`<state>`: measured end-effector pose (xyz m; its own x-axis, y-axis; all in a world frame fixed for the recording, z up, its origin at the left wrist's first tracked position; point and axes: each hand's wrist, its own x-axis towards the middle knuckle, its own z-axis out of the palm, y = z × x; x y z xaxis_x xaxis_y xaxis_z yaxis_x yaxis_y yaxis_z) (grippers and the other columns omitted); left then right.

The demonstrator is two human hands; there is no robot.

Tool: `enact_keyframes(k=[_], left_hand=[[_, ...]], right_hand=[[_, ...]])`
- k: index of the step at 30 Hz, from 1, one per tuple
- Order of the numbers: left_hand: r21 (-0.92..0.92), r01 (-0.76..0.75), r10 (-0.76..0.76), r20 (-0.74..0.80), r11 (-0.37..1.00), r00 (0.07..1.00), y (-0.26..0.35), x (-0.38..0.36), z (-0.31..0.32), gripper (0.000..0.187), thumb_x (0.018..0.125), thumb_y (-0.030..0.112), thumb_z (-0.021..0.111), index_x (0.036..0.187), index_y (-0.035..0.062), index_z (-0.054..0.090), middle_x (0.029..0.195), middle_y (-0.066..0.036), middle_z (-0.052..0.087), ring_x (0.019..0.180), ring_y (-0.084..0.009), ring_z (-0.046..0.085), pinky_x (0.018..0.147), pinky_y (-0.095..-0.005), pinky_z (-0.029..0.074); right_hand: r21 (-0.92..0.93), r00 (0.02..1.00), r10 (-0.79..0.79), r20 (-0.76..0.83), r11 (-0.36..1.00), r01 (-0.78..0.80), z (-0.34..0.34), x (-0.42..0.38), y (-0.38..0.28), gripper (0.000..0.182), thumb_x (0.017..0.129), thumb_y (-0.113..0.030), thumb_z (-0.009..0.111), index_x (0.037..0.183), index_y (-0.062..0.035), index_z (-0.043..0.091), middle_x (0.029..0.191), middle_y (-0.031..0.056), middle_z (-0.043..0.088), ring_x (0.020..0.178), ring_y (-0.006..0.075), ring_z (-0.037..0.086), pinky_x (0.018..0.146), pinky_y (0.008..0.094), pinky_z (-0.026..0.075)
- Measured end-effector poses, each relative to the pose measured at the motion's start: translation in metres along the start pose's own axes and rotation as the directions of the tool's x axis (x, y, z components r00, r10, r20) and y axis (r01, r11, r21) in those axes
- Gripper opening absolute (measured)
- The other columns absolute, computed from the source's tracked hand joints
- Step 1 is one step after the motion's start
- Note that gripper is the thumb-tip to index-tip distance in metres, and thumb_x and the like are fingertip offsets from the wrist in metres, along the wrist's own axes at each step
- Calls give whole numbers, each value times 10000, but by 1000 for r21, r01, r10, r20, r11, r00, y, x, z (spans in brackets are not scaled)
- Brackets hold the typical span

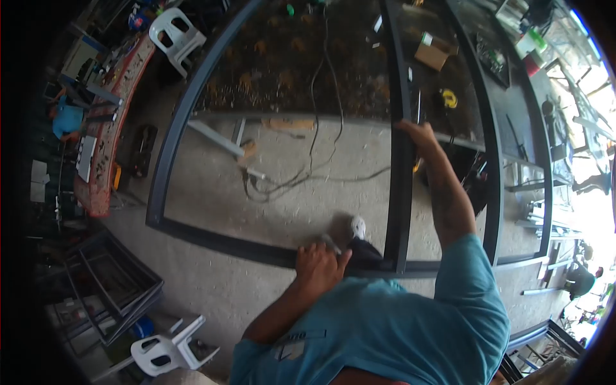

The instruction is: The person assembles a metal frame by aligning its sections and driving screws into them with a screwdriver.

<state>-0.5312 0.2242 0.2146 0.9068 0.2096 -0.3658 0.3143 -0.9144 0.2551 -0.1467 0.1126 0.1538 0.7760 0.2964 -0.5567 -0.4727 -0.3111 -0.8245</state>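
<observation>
A large dark metal frame point(221, 242) with crossbars lies across the work surface in front of me. My right hand point(420, 136) is closed around its middle bar point(400, 192), thumb and fingers wrapping the edge. At the near bar, my left hand point(319, 264) rests on top with curled fingers. A small greyish, blurred thing point(330, 242) shows at those fingertips; what it is I cannot make out. Below the frame, one shoe point(358, 226) of mine stands on the concrete floor.
Under the frame are a dark tabletop point(289, 90) and a trailing cable point(311, 175). A yellow tape measure point(448, 98) and a cardboard box point(433, 54) lie at right. White chairs point(176, 35), a red bench point(122, 96) and stacked frames point(115, 282) stand left.
</observation>
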Motion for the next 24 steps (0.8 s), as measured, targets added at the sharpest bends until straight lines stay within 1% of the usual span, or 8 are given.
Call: enact_keyframes(k=[2, 3, 4, 5, 13, 15, 19, 24], left_hand=[[-18, -24, 22, -76, 1000, 997, 1, 2, 6, 614, 967, 485, 334, 799, 22, 700, 887, -194, 646, 901, -351, 612, 831, -511, 424], [-27, -11, 10, -41, 1000, 999, 2, 1, 7, 614, 967, 485, 334, 799, 22, 700, 887, -194, 646, 901, -351, 612, 831, -511, 424], [-36, -17, 14, -63, 999, 998, 3, 2, 6, 615, 968, 484, 339, 767, 22, 692, 860, -194, 645, 872, -350, 614, 808, -504, 428], [-42, -25, 21, -96, 999, 995, 4, 4, 6, 618, 970, 483, 343, 735, 22, 683, 834, -194, 644, 842, -348, 617, 785, -496, 432], [17, -20, 22, -98, 1000, 995, 5, 10, 17, 611, 980, 466, 335, 715, 29, 669, 779, -172, 635, 781, -333, 612, 743, -471, 425], [4, 6, -5, -133, 1000, 991, 6, 11, 20, 604, 987, 456, 327, 719, 39, 672, 763, -161, 633, 765, -323, 612, 735, -469, 426], [5, 37, -36, -97, 999, 995, 6, 13, 15, 601, 991, 448, 323, 717, 44, 673, 749, -150, 632, 748, -314, 611, 724, -467, 428], [2, 56, -55, -146, 998, 988, -1, 19, 31, 593, 986, 441, 349, 665, 46, 654, 704, -134, 621, 706, -299, 606, 685, -459, 427]], right_hand=[[46, 985, -141, 98, 989, 137, -2, 4, 12, 285, 718, -151, 773, 949, -22, 668, 795, 112, 679, 665, 159, 679, 576, 337, 566], [21, 992, 105, -66, 994, -104, 8, -12, -8, 369, 688, -202, 794, 919, 48, 651, 821, 135, 678, 663, 191, 681, 571, 349, 565], [-41, 995, 73, -72, 996, -76, 6, -8, -6, 469, 649, -247, 814, 887, 110, 625, 824, 146, 672, 660, 214, 679, 564, 357, 564], [0, 998, 15, -59, 1000, -15, 6, 0, 2, 482, 636, -253, 818, 870, 121, 623, 811, 141, 667, 656, 211, 677, 557, 349, 563], [13, 999, 20, -30, 1000, -20, 13, -5, 5, 452, 642, -253, 815, 869, 96, 639, 796, 126, 667, 651, 193, 674, 563, 321, 560], [-43, 999, 16, -48, 999, -18, 19, 5, 14, 455, 648, -281, 808, 854, 89, 643, 785, 123, 670, 651, 182, 675, 565, 305, 555], [-11, 1000, 10, -25, 1000, -10, 34, 7, 19, 462, 651, -320, 799, 864, 65, 659, 789, 116, 681, 659, 181, 679, 567, 306, 548], [26, 1000, -26, 0, 999, 26, 53, 17, 30, 441, 658, -308, 792, 877, 54, 667, 807, 113, 687, 697, 179, 684, 600, 295, 550]])
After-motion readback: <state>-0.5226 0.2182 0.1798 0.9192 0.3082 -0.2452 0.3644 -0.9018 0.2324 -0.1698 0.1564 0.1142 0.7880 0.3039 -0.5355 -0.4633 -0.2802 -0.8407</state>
